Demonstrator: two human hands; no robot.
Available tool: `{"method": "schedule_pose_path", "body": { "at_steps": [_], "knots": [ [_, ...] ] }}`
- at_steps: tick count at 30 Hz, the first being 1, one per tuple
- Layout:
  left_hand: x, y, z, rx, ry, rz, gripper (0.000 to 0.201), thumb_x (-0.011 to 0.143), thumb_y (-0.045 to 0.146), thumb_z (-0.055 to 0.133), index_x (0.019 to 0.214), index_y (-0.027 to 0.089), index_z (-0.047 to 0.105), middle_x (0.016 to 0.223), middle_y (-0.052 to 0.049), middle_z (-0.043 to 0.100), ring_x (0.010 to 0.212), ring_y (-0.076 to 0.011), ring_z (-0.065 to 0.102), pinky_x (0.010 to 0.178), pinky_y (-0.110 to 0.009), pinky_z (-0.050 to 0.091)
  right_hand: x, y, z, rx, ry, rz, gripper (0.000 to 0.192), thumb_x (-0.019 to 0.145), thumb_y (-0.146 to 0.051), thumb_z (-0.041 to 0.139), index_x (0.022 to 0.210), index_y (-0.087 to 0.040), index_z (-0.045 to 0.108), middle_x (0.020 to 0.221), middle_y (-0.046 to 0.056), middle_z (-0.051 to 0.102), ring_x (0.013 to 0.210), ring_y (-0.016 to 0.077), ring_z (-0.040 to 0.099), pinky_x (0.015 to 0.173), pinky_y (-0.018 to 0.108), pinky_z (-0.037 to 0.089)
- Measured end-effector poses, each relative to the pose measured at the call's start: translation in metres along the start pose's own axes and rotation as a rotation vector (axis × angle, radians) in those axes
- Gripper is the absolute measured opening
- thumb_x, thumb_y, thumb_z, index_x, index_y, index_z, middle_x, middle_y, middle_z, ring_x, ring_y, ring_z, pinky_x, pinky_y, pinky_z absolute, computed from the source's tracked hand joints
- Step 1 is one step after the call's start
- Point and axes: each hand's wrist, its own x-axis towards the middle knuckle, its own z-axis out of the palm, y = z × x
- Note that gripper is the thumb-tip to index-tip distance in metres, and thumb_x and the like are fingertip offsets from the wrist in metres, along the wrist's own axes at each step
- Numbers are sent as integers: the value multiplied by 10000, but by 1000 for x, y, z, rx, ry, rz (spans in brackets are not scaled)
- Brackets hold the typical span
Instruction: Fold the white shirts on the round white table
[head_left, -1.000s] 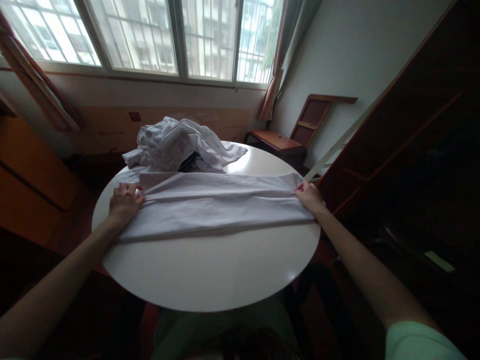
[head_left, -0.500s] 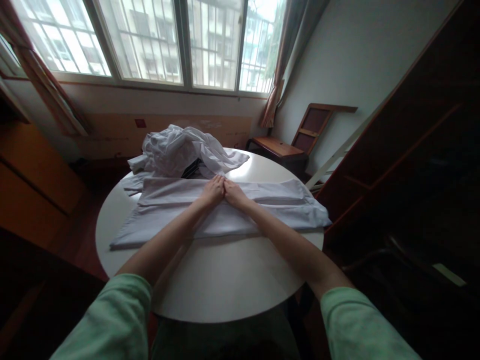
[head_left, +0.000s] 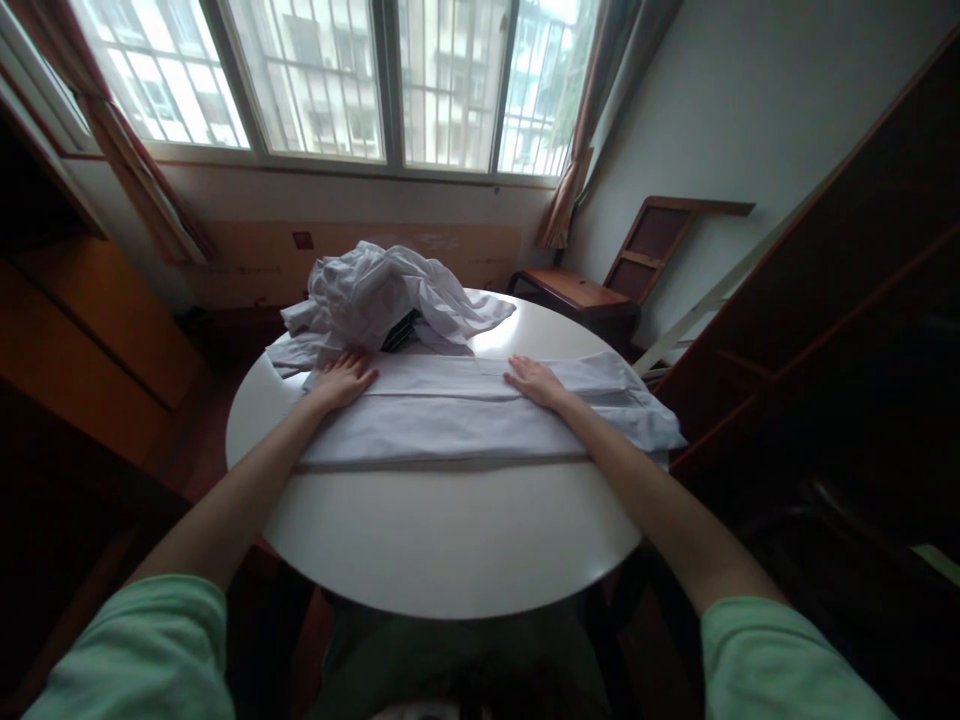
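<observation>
A folded white garment (head_left: 442, 425) lies flat in a long strip across the round white table (head_left: 465, 540); its kind I cannot make out for certain. My left hand (head_left: 345, 381) rests palm down on the strip's left part, fingers stretched out. On the right part of the cloth lies my right hand (head_left: 534, 380), also flat with its fingers extended. Neither hand grips anything. Just behind the strip sits a crumpled heap of white cloth (head_left: 367, 295), with a dark striped patch (head_left: 400, 331) showing at its front.
Beyond the table's far right edge stands a wooden chair (head_left: 577, 288). A dark wooden piece of furniture (head_left: 810, 290) slants along the right side. Orange-brown cabinets (head_left: 97, 320) stand at the left, and barred windows (head_left: 315, 80) fill the back wall.
My hands have parted from the middle of the cloth, the left sliding left and the right sliding right. The strip's left end looks narrower and straighter. The view has shifted slightly.
</observation>
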Motion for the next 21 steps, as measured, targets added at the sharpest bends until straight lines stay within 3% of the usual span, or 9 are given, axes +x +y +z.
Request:
{"method": "schedule_pose_path", "body": {
  "at_steps": [4,8,15,18,21],
  "knots": [
    [-7,-29,-1,-6,-8,-99,661,893,497,172,1439,127,215,1509,-79,197,1388,-238,156,1094,-442,190,-24,62,-5,-39,27,185,582,929,-432,267,1372,-68,360,1448,145,329,1336,242,292,1089,375,222],
    [-9,-32,0,-6,6,-113,652,894,480,184,1430,113,241,1501,-88,217,1384,-244,166,1084,-452,213,-41,97,-10,-73,76,340,551,920,-413,298,1321,-56,426,1409,166,386,1315,253,320,1086,398,216],
    [-11,-33,4,6,74,-91,586,893,420,236,1389,124,334,1477,-93,287,1368,-234,222,1074,-417,250,-49,97,-12,4,203,654,613,887,-466,374,1357,-73,367,1440,198,306,1322,284,282,1051,415,254],
    [-15,-32,2,-15,124,-91,559,880,393,285,1346,104,397,1439,-118,357,1328,-249,307,1046,-384,300,-53,94,-13,61,287,822,671,833,-503,462,1319,-45,394,1354,240,403,1261,312,363,1006,430,307],
    [-21,-28,0,-5,255,-213,559,851,373,353,1295,45,434,1305,-194,490,1208,-295,451,974,-380,373,-55,92,-13,39,396,905,672,791,-476,538,1239,19,457,1271,280,460,1204,345,406,968,439,339]
  ]
}}
